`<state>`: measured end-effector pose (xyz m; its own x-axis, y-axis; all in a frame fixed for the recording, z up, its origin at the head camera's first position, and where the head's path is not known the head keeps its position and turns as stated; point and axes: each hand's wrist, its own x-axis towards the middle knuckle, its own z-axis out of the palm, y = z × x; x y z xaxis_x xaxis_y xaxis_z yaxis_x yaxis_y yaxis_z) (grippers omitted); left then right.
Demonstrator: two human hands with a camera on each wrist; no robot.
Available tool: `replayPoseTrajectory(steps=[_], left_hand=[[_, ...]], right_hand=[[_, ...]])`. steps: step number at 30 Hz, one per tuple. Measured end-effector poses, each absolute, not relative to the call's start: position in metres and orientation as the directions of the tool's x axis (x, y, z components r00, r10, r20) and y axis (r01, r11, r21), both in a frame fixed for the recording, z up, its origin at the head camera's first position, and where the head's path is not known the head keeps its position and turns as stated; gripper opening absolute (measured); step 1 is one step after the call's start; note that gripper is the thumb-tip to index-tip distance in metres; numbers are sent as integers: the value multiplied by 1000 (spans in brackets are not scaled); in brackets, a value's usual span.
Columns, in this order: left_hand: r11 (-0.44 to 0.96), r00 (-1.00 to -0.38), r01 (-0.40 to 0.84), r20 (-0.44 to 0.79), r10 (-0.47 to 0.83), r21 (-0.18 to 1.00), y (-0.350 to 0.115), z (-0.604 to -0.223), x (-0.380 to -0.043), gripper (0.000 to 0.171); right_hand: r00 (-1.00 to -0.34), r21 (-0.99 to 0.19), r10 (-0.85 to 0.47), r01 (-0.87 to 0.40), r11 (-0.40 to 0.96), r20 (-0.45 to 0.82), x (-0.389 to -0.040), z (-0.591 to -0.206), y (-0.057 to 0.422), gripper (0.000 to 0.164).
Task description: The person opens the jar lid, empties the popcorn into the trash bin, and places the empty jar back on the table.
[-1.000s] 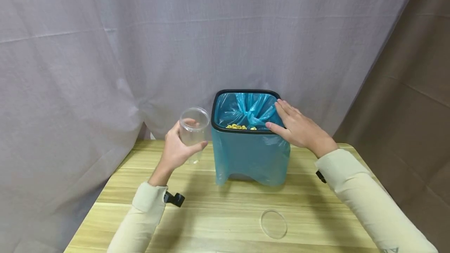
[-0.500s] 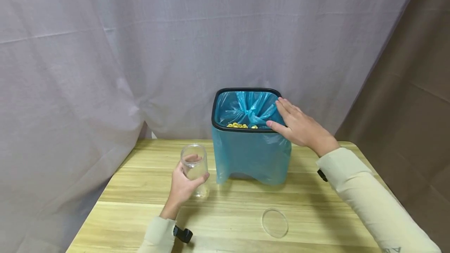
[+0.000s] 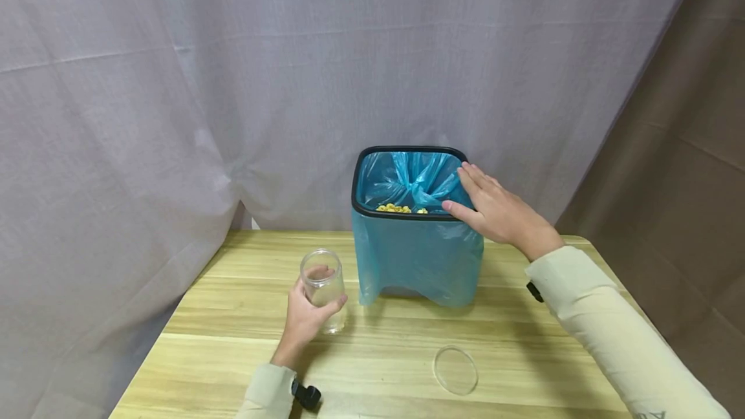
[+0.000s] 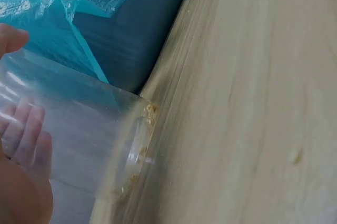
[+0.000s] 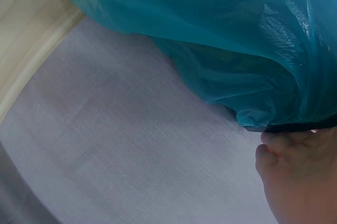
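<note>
My left hand [image 3: 307, 319] grips a clear plastic jar [image 3: 326, 296] around its side, thumb in front and fingers behind. The jar stands upright and open at the top, at or very near the table. A few yellowish bits [image 4: 150, 113] cling round its base in the left wrist view. To its right is a trash bin with a black rim [image 3: 401, 215], lined with a blue plastic bag [image 3: 416, 257]. Yellow popcorn-like pieces [image 3: 393, 209] show inside. My right hand [image 3: 495, 209] rests with extended fingers on the bin's right rim.
A clear round lid [image 3: 455, 370] lies on the wooden table [image 3: 378, 354] in front of the bin. One small crumb [image 4: 297, 155] is on the wood in the left wrist view. Grey curtain [image 3: 291, 83] hangs close behind the bin.
The left hand has brought the jar down from beside the bin's rim and nearer to me, toward the table. The right hand stays on the rim.
</note>
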<state>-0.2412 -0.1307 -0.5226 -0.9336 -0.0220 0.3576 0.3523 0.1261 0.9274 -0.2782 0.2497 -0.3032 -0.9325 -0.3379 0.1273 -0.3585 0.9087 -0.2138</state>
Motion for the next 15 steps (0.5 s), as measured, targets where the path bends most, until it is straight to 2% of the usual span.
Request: replayPoseTrajectory(steps=[4, 8, 12, 15], left_hand=[[138, -937, 345, 349, -5, 928, -133, -521, -239, 73], [172, -951, 306, 306, 27, 936, -137, -513, -236, 91], [282, -962, 273, 257, 93, 920, -142, -502, -235, 115], [409, -963, 268, 230, 140, 873, -150, -491, -233, 125]], right_hand=[[-930, -213, -343, -365, 906, 133, -278, -303, 249, 95], [-925, -197, -348, -373, 907, 151, -278, -303, 250, 94], [-930, -172, -323, -351, 920, 175, -276, -301, 254, 95], [-938, -171, -288, -321, 931, 192, -271, -299, 257, 98]])
